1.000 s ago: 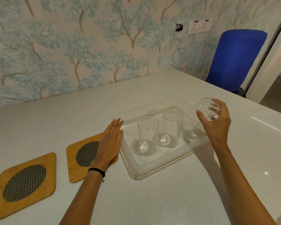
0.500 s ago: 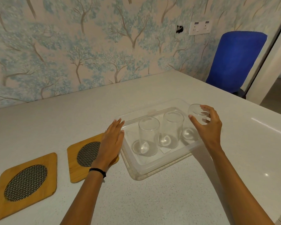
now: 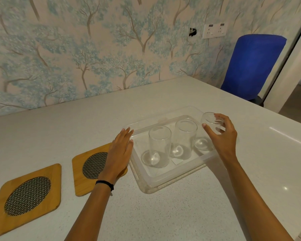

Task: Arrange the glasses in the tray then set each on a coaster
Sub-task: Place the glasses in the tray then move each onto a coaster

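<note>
A clear plastic tray [image 3: 170,180] lies on the white counter with two empty glasses upright in it: one on the left [image 3: 159,145] and one in the middle [image 3: 185,137]. My right hand [image 3: 221,138] grips a third glass [image 3: 209,120] by its upper part at the tray's right end; its base looks close to the tray floor. My left hand [image 3: 120,152] lies flat, fingers apart, on the tray's left rim and over the nearer wooden coaster [image 3: 92,168]. A second coaster [image 3: 27,194] with a mesh centre lies farther left.
The counter [image 3: 163,214] runs to a wallpapered wall behind and has an edge on the right. A blue chair [image 3: 252,66] stands beyond the counter's far right corner, by a doorway. A white wall socket [image 3: 215,30] sits above the counter.
My right hand has carried the third glass down and to the left, from over the tray's right rim into the tray's right end, turning it more upright. My left hand has stayed put.
</note>
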Tool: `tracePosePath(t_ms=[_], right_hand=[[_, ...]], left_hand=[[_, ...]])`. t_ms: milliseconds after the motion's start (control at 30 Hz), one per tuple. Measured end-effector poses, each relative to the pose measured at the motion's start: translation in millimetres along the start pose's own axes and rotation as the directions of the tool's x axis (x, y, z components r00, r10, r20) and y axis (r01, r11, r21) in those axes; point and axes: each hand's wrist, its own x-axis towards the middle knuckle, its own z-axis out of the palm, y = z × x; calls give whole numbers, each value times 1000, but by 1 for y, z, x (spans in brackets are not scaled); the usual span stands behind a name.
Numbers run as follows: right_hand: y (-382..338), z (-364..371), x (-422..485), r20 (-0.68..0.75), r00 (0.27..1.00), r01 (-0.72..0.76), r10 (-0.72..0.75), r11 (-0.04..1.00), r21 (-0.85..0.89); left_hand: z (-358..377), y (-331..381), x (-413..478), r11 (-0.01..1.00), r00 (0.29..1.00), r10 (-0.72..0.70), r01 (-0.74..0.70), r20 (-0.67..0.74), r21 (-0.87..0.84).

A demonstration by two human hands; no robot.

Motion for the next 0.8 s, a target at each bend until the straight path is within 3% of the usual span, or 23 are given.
tracePosePath(t_ms=[800], right_hand=[[4,-5,7,107,994,10,-6,999,-43]], left_hand=[[5,-4,0,1000,999,-4,4,-35,5]])
